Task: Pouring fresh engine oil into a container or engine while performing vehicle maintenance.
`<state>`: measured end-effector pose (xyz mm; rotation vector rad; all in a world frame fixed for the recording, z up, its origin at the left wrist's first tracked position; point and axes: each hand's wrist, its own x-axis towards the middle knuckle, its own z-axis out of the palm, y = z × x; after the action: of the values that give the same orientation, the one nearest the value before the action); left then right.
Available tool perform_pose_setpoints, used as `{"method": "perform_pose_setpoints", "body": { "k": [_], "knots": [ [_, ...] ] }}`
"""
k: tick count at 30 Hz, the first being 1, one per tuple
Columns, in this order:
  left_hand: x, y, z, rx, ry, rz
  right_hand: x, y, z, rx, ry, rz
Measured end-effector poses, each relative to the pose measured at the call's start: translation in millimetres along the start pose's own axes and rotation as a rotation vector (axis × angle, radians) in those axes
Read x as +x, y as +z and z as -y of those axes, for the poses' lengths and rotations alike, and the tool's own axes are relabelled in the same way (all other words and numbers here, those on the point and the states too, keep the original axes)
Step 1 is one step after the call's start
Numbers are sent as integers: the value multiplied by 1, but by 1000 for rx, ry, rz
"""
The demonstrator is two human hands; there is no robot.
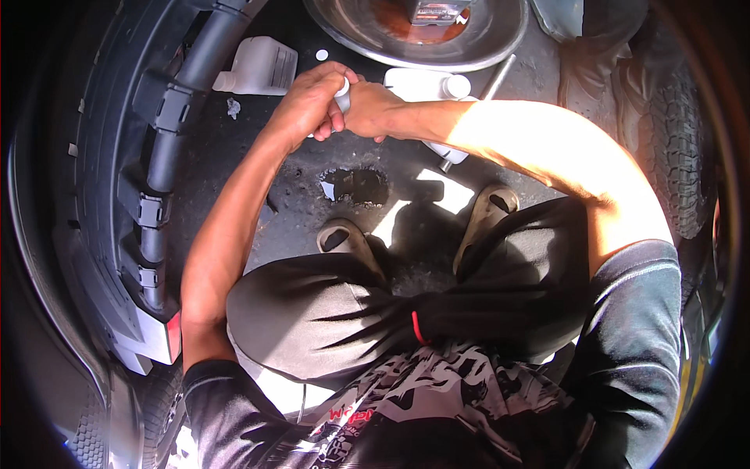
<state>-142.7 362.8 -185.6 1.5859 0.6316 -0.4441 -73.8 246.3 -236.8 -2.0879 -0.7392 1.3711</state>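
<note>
In front of me, both hands meet over the dark floor. My left hand [306, 100] is closed round a small white cylindrical piece [342, 95], its thumb lying along the top. From the other side my right hand [370, 108] is closed against the same piece, and its fingers are mostly hidden. What joins the piece underneath is covered by the hands. Just beyond my right wrist lies a white plastic bottle [418, 83] with a white cap [456, 86]. Left of the hands, a second white plastic bottle [267, 66] rests on its side. A small white disc [322, 55] lies between that bottle and the basin.
A metal basin [367, 51] at the far side holds reddish liquid and a box-shaped container [439, 11]. Black plastic vehicle trim [168, 117] runs along the left. A tyre [680, 156] stands at the right. A wet patch [355, 186] and crumpled foil [233, 108] mark the floor.
</note>
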Motion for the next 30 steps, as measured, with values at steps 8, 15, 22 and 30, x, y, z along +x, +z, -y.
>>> {"method": "perform_pose_setpoints", "body": {
  "k": [8, 15, 22, 30],
  "knots": [
    [2, 7, 2, -41, 57, 15, -14, -7, 7, -30, 69, -16],
    [-3, 15, -5, -34, 39, -84, -22, -10, 15, -72, 49, -28],
    [-1, 20, -4, -31, 34, -156, -19, -9, 14, -87, 69, -46],
    [1, 26, -1, -87, 124, -232, -9, -1, 4, -95, 14, -76]
  ]
}}
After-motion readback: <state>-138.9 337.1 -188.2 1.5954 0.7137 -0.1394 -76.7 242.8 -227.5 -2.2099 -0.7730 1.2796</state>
